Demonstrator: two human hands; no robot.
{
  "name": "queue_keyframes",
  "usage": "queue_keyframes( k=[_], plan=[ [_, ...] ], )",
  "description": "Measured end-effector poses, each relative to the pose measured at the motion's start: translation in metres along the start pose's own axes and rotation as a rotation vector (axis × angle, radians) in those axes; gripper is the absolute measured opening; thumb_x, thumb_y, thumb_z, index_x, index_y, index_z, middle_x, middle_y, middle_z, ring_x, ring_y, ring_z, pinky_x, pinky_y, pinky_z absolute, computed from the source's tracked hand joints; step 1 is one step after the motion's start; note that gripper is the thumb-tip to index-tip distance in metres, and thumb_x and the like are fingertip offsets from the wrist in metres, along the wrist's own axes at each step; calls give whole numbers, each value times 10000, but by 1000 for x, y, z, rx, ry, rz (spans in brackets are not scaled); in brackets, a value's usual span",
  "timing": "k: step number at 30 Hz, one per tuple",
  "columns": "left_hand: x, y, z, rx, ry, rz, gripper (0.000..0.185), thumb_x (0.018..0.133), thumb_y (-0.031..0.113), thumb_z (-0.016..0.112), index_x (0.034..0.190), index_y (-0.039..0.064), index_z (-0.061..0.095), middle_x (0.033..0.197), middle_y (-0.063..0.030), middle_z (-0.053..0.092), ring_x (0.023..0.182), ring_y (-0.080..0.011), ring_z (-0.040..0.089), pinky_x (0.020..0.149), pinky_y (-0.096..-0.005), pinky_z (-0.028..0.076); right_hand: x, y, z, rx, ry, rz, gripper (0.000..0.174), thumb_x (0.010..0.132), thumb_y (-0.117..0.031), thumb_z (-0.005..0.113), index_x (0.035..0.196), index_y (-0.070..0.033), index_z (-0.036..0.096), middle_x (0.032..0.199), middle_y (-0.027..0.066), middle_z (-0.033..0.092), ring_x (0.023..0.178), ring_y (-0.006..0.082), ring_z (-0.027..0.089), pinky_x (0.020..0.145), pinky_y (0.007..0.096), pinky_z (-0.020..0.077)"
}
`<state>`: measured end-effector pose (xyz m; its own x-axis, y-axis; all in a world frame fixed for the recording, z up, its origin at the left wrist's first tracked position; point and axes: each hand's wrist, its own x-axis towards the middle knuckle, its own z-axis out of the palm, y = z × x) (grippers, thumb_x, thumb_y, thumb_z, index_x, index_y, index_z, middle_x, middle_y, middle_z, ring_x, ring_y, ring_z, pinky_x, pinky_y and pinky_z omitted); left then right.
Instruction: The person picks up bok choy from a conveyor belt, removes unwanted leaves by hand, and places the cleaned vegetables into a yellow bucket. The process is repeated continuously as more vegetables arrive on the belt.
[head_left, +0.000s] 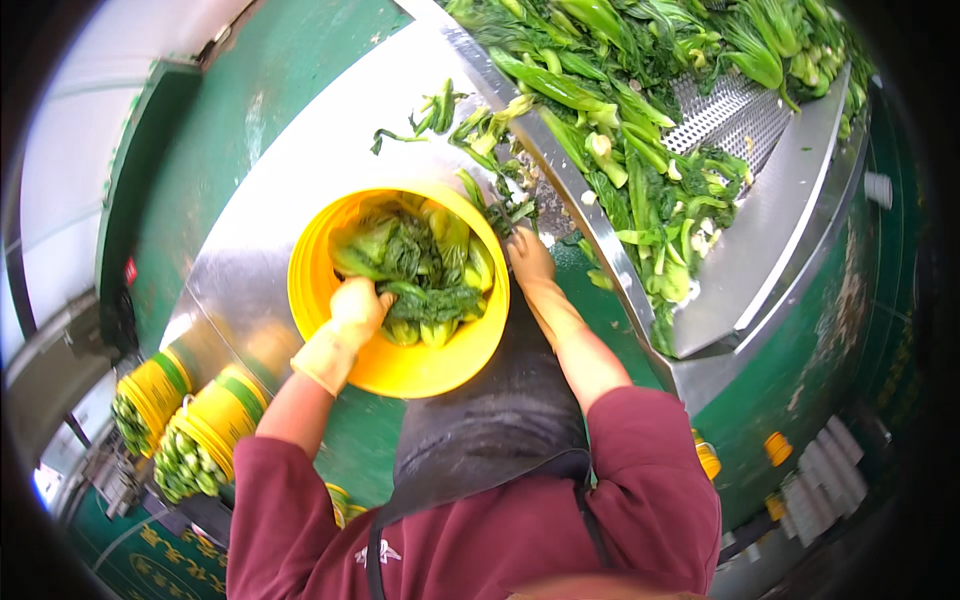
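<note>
A yellow plastic bucket (431, 375) sits at the edge of the steel table before me, its mouth towards me. Leafy mustard-type greens (420, 255), stems and leaves together, fill much of its inside. My gloved left hand (358, 309) reaches over the near left part of the rim and grips some of these greens. Just outside the bucket's right side is my gloved right hand (531, 259), its fingers curled around what looks like a small knife (506, 217), mostly hidden. Loose leaves and trimmings (487, 139) lie beyond that hand.
To the right, a raised metal rim (555, 157) borders a steel trough (787, 225) heaped with greens (637, 150) over a perforated plate (720, 120). Yellow buckets of cut stems (217, 420) stand at lower left. A dark apron (487, 405) covers my front.
</note>
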<state>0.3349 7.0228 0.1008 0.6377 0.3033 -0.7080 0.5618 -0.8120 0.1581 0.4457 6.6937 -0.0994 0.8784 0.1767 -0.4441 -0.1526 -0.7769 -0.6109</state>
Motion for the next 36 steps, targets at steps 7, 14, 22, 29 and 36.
queue_keyframes(
  k=[7, 14, 22, 29, 36],
  plan=[
    [2, -4, 2, -19, 2, 45, 448, 917, 322, 846, 1275, 70, 753, 1128, -236, 788, 1022, -460, 747, 898, -537, 596, 104, -21, 44, 4, 113, -203, 611, 970, -157, 733, 1560, -94, 587, 1471, 217, 676, 1306, 442, 654, 1091, 502, 540],
    [3, -4, -7, 10, -58, 64, 497, 920, 458, 835, 1112, 0, 819, 1089, -263, 801, 1018, -449, 777, 919, -511, 616, -78, -59, -53, 559, -13, 65, 476, 1062, -124, 706, 1518, -30, 606, 1455, 162, 696, 1329, 261, 684, 1107, 392, 547],
    [-3, -4, -22, -29, -89, 111, 535, 934, 458, 808, 1133, -40, 800, 1128, -277, 799, 1077, -451, 768, 959, -506, 609, -114, -215, -313, 395, -90, -456, 164, 1070, -151, 719, 1182, -45, 774, 1132, 78, 780, 1062, 167, 727, 963, 352, 592],
    [-31, 2, -88, -143, -324, -37, 527, 970, 470, 784, 1185, -11, 764, 1093, -272, 788, 1090, -430, 754, 962, -491, 580, 216, -160, -513, 65, 439, -60, 365, 1055, -245, 687, 1383, -90, 722, 1386, 155, 755, 1249, 260, 725, 1079, 403, 567],
    [-73, 104, -190, -419, -192, 152, 292, 1038, 251, 761, 1182, -2, 753, 1066, -170, 796, 1004, -292, 766, 914, -385, 590, 335, -98, -578, -325, 237, 154, 1017, 847, -562, 878, 1593, 28, 517, 1560, 263, 624, 1430, 379, 627, 1209, 449, 492]
  ],
)
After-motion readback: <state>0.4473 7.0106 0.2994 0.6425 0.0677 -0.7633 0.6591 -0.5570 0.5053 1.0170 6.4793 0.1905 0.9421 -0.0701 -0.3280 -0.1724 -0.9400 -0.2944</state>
